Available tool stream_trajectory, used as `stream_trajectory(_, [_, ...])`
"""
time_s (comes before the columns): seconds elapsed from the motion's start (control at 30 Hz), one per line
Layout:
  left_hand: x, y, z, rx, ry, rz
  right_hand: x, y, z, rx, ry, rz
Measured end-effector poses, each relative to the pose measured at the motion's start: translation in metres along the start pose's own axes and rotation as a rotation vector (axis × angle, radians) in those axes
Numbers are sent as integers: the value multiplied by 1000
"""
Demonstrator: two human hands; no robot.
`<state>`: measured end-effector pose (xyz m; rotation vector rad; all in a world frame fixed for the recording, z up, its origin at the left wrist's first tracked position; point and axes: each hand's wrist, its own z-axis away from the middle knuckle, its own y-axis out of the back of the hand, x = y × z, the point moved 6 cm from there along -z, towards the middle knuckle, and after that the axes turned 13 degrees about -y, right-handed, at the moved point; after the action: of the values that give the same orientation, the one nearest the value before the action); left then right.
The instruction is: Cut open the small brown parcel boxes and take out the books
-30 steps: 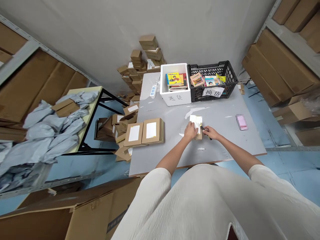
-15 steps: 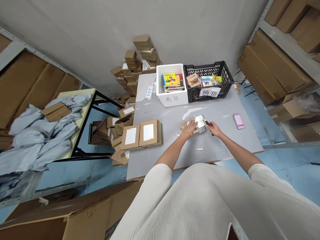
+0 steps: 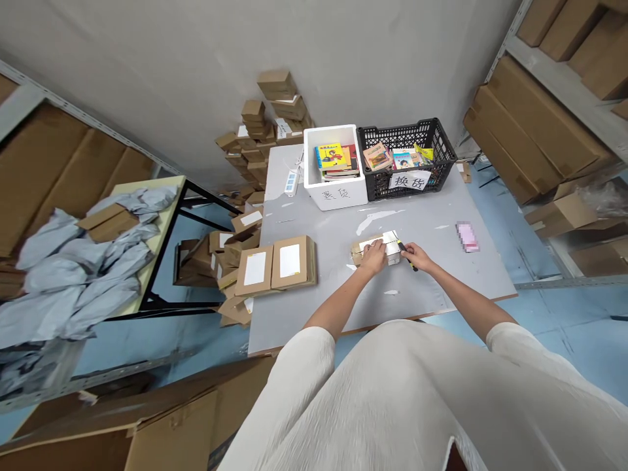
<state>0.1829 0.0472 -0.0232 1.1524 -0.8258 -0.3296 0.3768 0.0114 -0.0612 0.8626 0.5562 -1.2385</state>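
Observation:
A small brown package with a white label [image 3: 391,245] lies on the grey table [image 3: 338,229]. My left hand [image 3: 374,257] rests on its top, the fingers drawn closer together and bent over the package. On its right side, my right hand [image 3: 415,255] is closed round a black and yellow box cutter [image 3: 408,256], whose blade end is at the right part of the package top. Whether the blade has entered the package is too small to tell.
A white foam box [image 3: 338,194] and a black crate [image 3: 444,167], both holding books, stand at the back. Labelled cartons [image 3: 271,265] lie left. A pink, blurred item [image 3: 468,237] is right. Grey bags [image 3: 63,268] cover a side table.
My left hand's fingers have drawn in from a flatter spread. My right hand has moved slightly left with the cutter, bringing its blade end onto the package.

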Motion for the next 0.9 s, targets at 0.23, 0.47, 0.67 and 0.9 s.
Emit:
stream_trajectory(0.23, [7,-4,-7,-14,65,-27,0,12,6,-44,-45,-46])
stream_trajectory(0.47, [8,-9,-20,-61,149,-5,-2,28,0,14,-23,11])
stream_trajectory(0.67, [10,-16,-23,-84,178,-3,-7,51,-1,26,-29,132])
stream_trajectory(0.9, [10,-12,-23,-94,151,-27,-17,75,0,-69,-18,307])
